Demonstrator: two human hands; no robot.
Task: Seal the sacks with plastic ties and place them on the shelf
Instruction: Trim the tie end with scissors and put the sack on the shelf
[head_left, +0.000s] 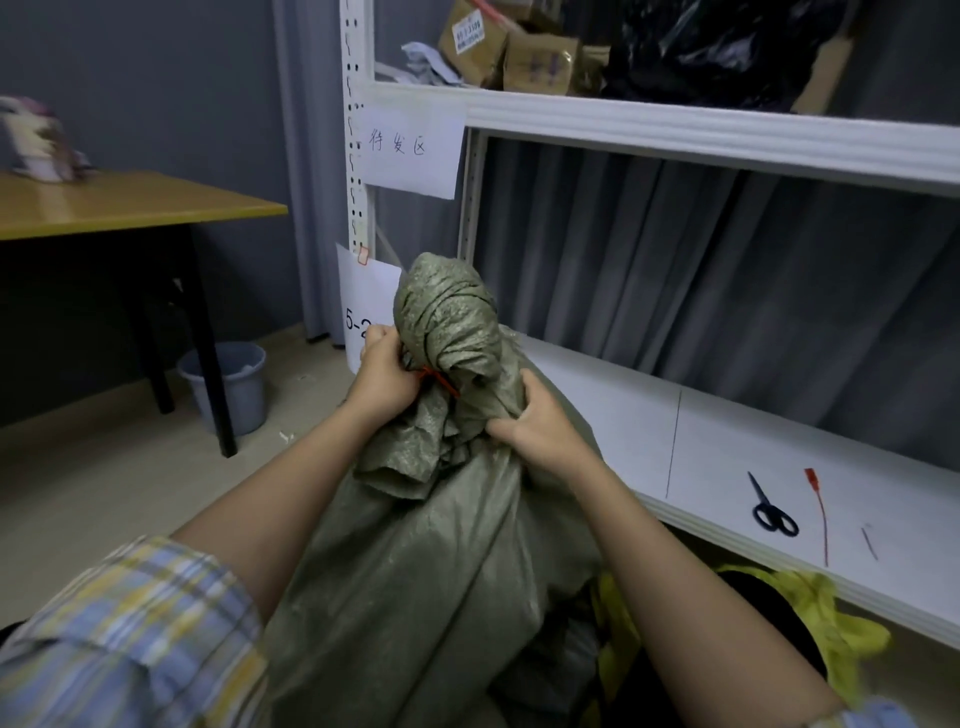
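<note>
Mostly risk was slippage: left hand pinched red tie at 9 o'clock of sack neck; right hand clenched gathered fabric; loosening would unbunch it.

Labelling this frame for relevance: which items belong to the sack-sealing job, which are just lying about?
Job:
green sack, neck bunched
red tie at the neck
left hand at the tie
right hand gripping the neck
spare red tie on the shelf
scissors, possibly

Lying about:
bucket
table
cardboard boxes
yellow bag
</note>
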